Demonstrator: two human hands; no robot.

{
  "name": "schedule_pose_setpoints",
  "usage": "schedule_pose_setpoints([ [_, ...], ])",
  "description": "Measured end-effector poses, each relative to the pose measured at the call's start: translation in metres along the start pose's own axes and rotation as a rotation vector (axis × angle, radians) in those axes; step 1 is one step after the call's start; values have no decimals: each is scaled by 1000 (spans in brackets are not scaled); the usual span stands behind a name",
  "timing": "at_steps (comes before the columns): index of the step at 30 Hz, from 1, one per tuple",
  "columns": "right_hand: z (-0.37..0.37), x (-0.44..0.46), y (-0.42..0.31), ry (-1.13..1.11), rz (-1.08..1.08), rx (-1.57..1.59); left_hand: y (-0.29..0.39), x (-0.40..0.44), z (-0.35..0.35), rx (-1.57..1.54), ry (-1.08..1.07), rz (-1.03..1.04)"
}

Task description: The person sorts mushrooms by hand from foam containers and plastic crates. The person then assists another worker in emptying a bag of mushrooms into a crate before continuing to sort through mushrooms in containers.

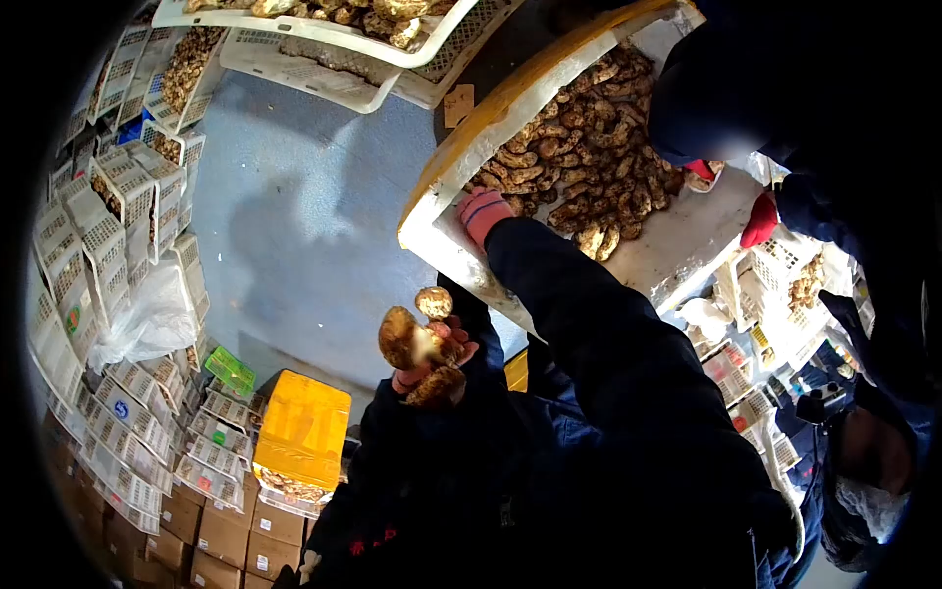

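Observation:
Several matsutake-like mushrooms (400,337) with brown caps and pale stems rest in my left hand (461,344), its fingers curled around them. My right hand (485,212), in a pink knitted glove, reaches into a large foam box (437,211) with a yellow-brown outer side. It lies against the inner wall at the near left end of a heap of brown mushrooms (589,147). Only the back of this hand shows; its fingertips are hidden, so I cannot see whether they grip anything.
Another person's red gloves (759,220) are at the box's right side. White crates of mushrooms (412,49) stand at the top. Stacked crates (98,226) line the left, with a yellow box (302,428) and cardboard cartons (224,538) below. Blue floor (294,216) lies between.

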State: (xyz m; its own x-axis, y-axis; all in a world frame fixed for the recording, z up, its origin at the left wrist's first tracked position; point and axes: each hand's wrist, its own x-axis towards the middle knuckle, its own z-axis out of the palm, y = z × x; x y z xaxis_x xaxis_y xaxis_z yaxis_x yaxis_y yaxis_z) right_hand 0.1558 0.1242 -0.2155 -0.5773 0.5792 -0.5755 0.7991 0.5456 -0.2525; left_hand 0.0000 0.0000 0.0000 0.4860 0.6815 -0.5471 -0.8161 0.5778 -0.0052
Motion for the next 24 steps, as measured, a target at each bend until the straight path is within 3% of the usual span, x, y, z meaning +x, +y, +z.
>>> schedule_pose_setpoints([
  [5, -30, 0, 7, -58, 2, -39, -5, 8, -3, -88, 11, 1],
  [8, 1, 0, 5, 138, 30, -52, -6, 9, 3, -70, 47, 0],
  [12, -3, 2, 3, 101, 89, -91, 1, 8, 23, 7, 95, 0],
  [15, 8, -21, 14, 293, 18, -1, 3, 10, 15, -4, 69, -9],
  [16, -14, -40, 17, 222, 96, 100, 1, 10, 10, 1, 70, -1],
  [19, 12, -82, 50, 377, 217, 103, -6, 15, -1, -19, 28, 4],
  [21, -6, -123, 73, 653, 315, 475, -9, 19, 12, -51, 46, -2],
  [23, 36, -149, 104, 593, 545, 995, -14, 22, 19, -109, 57, -22],
  [24, 32, -164, 109, 652, 615, 1566, -17, 28, 32, -132, 26, 15],
])
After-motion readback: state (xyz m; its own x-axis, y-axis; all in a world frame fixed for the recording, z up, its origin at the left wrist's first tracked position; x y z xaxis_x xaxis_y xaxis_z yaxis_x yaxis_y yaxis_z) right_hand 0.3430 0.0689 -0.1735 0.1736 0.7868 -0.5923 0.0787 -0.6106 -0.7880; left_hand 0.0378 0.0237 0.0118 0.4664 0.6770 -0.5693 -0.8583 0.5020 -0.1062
